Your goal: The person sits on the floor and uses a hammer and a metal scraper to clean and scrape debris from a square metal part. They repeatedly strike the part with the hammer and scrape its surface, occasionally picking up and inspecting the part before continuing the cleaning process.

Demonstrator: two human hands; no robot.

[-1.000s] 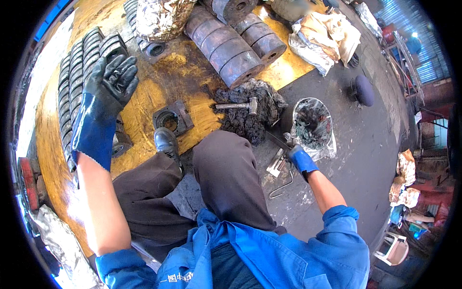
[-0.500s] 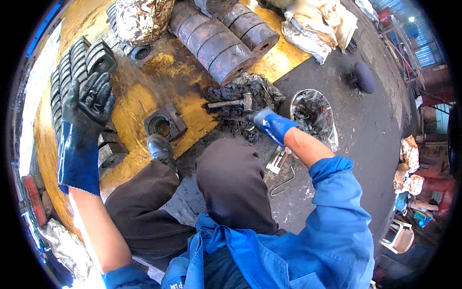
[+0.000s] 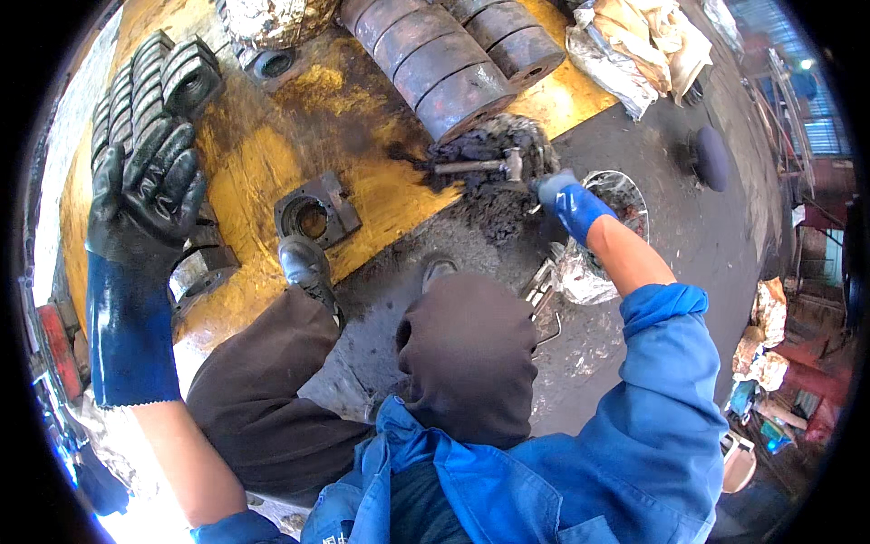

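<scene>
My left hand (image 3: 149, 199), in a long blue glove with a black palm, is raised palm up with the fingers spread, and nothing lies in it. It is just in front of rows of dark metal blocks (image 3: 192, 77). My right hand (image 3: 569, 198), in a blue glove with grey fingertips, has curled fingers between a dark, greasy heap (image 3: 507, 204) and a plastic-lined container (image 3: 645, 204); what they hold is hidden. A hammer (image 3: 471, 167) lies on the heap, left of that hand. A square metal block with a round bore (image 3: 317, 210) sits by my left shoe.
Large dark cylinders (image 3: 439, 68) lie at the far edge of the yellow plate (image 3: 249, 163). Crumpled sacks (image 3: 634, 50) are at the far right, with a dark round cushion-like object (image 3: 710, 159) nearer. A bent metal rod (image 3: 550, 334) lies beside my knee.
My right hand has moved right, away from the heap and toward the plastic-lined container. My left hand stays spread and is slightly lower. The whole view has shifted.
</scene>
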